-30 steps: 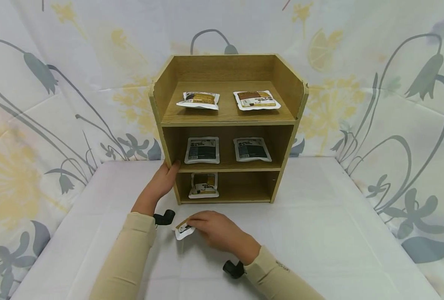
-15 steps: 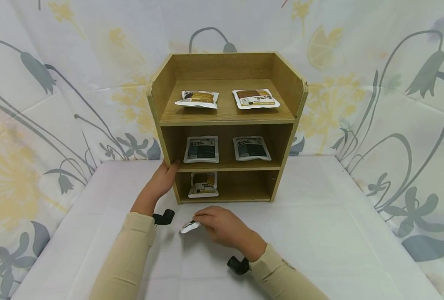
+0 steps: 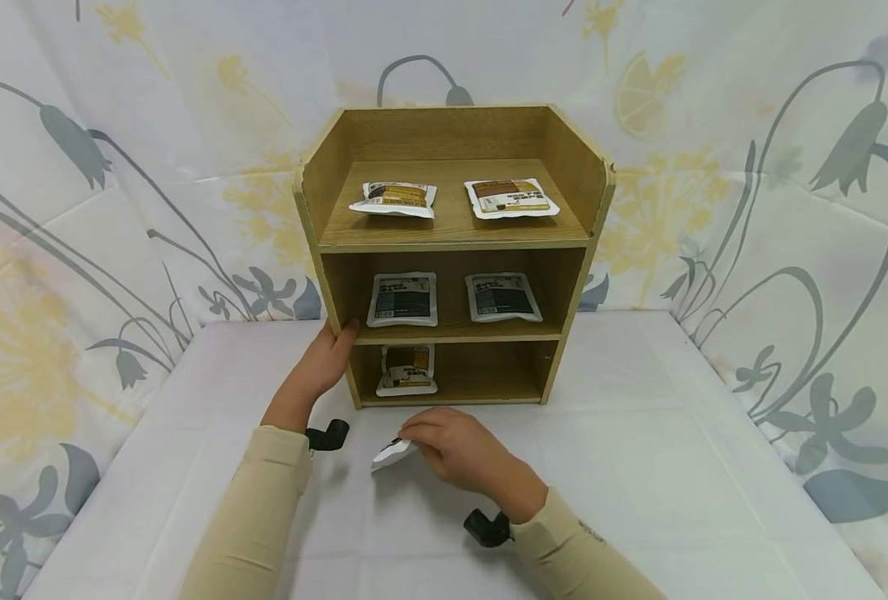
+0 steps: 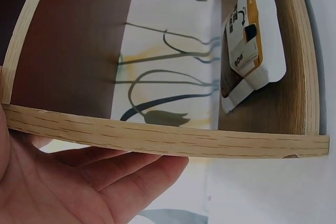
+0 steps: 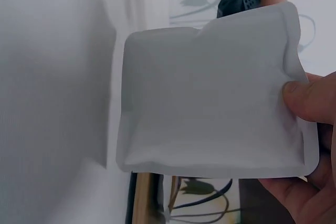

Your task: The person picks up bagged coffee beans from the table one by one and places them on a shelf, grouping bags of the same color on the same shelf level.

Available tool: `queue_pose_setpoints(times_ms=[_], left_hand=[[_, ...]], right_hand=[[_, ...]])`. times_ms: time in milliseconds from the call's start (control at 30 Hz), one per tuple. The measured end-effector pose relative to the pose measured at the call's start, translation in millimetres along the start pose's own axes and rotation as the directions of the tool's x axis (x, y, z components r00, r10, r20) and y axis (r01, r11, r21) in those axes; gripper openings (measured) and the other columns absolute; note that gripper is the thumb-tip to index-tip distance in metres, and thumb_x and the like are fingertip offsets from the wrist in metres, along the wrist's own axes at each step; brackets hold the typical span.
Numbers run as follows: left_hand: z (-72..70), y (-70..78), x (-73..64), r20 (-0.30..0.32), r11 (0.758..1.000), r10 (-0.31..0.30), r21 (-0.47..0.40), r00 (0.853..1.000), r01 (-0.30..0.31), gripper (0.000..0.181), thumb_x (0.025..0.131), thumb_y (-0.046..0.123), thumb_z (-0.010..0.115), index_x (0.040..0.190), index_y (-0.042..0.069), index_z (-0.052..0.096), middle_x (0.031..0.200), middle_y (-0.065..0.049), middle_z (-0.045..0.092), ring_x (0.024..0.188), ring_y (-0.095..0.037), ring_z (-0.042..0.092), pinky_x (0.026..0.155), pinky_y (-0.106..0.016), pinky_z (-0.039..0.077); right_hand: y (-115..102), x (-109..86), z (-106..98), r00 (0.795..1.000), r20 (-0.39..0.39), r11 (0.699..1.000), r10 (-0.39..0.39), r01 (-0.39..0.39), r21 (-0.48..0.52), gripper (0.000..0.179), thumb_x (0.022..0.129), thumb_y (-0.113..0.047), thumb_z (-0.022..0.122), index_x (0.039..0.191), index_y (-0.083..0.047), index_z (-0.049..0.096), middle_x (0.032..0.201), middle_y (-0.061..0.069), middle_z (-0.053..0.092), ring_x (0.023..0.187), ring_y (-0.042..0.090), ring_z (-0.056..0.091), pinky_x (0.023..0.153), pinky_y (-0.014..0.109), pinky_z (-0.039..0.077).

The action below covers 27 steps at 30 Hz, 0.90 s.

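A wooden shelf unit (image 3: 451,246) with three levels stands on the white-covered table. My left hand (image 3: 322,367) holds the shelf's left side panel at its front edge; in the left wrist view, its fingers (image 4: 139,182) lie along the panel's outer face. Lower and in front of the shelf, my right hand (image 3: 462,450) pinches a white pouch (image 3: 394,452) by one end, tilted above the table. The right wrist view shows the pouch's plain back (image 5: 210,98), with the thumb on it near the edge.
Two brown-labelled pouches, left (image 3: 395,200) and right (image 3: 511,198), lie on the top level. Two dark-labelled pouches, left (image 3: 403,300) and right (image 3: 504,297), are on the middle level. Another brown-labelled pouch (image 3: 407,371) is at the bottom left. A flowered cloth (image 3: 714,167) hangs behind.
My right hand has moved slightly right and toward the shelf with the pouch, which has turned so less of its label shows. The left hand has stayed on the panel.
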<state>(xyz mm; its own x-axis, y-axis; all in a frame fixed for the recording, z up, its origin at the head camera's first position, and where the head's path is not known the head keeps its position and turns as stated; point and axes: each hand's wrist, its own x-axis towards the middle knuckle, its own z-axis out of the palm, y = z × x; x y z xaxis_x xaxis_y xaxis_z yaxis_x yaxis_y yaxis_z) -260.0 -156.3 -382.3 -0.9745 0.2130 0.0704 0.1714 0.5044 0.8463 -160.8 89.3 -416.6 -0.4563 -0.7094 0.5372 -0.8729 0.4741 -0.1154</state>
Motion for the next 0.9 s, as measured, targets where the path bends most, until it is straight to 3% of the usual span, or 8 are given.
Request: queue_pose_setpoints(times_ms=[467, 900], left_hand=[[-0.2, -2.0, -0.6, 0.009, 1.0, -0.017, -0.006, 1.0, 0.017, 0.067, 0.103, 0.049, 0.022, 0.157, 0.015, -0.002, 0.161, -0.016, 0.015, 0.145, -0.038, 0.024, 0.116, -0.058, 0.023], [0.4, 0.8, -0.3, 0.011, 1.0, -0.018, -0.005, 1.0, 0.018, 0.069, 0.103, 0.049, 0.021, 0.157, 0.014, -0.001, 0.161, -0.017, 0.015, 0.145, -0.039, 0.024, 0.115, -0.059, 0.023]], right_hand=[[13.2, -12.5, -9.3, 0.997, -0.036, 0.997, 0.07, -0.072, -0.032, 0.017, 0.09, -0.007, 0.066, 0.104, -0.012, 0.073, 0.105, -0.001, 0.071, 0.1, 0.014, 0.068, 0.085, 0.027, 0.055], [29.0, -25.0, -15.5, 0.979, -0.155, 0.989, 0.135, -0.142, -0.034, 0.019, 0.085, -0.003, 0.071, 0.102, -0.01, 0.074, 0.101, 0.0, 0.072, 0.095, 0.015, 0.068, 0.082, 0.029, 0.055]])
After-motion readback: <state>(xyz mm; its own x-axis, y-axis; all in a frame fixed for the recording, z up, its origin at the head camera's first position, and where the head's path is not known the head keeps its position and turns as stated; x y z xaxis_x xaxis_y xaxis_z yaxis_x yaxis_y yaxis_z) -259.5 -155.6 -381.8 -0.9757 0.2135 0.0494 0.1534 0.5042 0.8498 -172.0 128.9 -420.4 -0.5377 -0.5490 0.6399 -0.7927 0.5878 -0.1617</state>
